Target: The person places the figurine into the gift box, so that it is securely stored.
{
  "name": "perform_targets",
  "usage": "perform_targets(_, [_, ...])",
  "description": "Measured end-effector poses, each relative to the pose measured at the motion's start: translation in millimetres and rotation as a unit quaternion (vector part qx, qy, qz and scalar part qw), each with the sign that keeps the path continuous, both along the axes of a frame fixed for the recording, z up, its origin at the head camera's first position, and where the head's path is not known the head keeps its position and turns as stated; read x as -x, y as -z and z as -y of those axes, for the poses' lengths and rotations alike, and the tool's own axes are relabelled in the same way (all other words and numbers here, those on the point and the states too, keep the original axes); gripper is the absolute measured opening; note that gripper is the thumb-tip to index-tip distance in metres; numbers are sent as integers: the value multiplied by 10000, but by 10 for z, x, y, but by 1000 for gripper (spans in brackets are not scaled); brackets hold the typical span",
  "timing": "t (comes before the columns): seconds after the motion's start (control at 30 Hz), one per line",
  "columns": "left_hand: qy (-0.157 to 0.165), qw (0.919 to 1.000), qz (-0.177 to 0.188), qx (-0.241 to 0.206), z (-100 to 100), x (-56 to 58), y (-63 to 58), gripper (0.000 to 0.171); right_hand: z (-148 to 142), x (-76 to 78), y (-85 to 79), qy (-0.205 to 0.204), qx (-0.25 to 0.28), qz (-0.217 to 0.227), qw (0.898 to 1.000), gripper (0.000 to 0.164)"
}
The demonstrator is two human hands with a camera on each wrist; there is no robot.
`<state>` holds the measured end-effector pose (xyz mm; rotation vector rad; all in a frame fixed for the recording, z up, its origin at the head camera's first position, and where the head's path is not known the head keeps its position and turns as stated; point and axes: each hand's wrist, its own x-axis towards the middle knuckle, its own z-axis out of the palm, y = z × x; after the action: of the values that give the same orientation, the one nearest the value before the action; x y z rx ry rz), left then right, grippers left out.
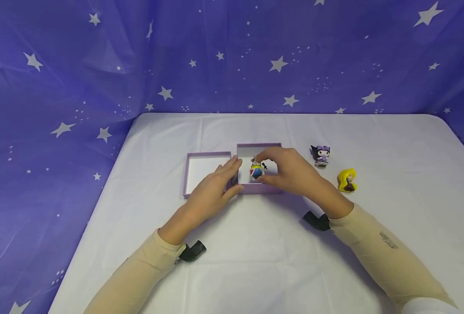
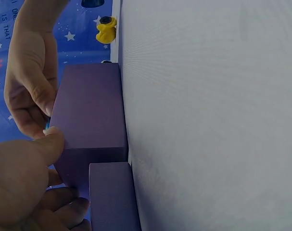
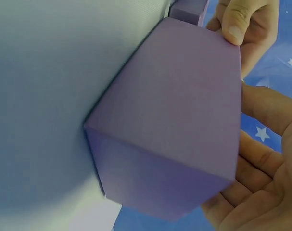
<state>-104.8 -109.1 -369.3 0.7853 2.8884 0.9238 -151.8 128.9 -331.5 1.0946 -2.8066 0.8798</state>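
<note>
A purple box (image 1: 260, 189) with a white inside stands uncovered near the table's middle. My left hand (image 1: 212, 190) holds its front left corner, thumb on the front wall and fingers along the left side. My right hand (image 1: 294, 172) reaches over the box's right side and grips a small toy figurine (image 1: 257, 170) in yellow, blue, red and white between thumb and fingers. In both wrist views the box wall hides most of this figurine. Left of the box lies its shallow purple lid (image 1: 204, 170), white inside up, partly behind my left hand.
To the right of the box sit a black-and-purple figurine (image 1: 321, 156) and, nearer to my right forearm, a yellow-haired figurine (image 1: 347, 180). A white cloth covers the table (image 1: 255, 253). A purple starry curtain (image 1: 232, 56) hangs along the back and sides.
</note>
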Motion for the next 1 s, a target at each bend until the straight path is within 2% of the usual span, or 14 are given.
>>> perform_targets(0.37, [-9, 10000, 2, -17, -17, -2, -13, 67, 169, 156, 32, -203, -227, 709, 9970, 37])
perform_targets(0.73, [-23, 10000, -77, 26, -22, -8, 1, 69, 320, 268, 104, -383, -1063, 751, 9908, 30])
perform_targets(1.0, [-101, 9999, -49, 110, -29, -17, -14, 69, 392, 280, 88, -429, -1200, 765, 9889, 28])
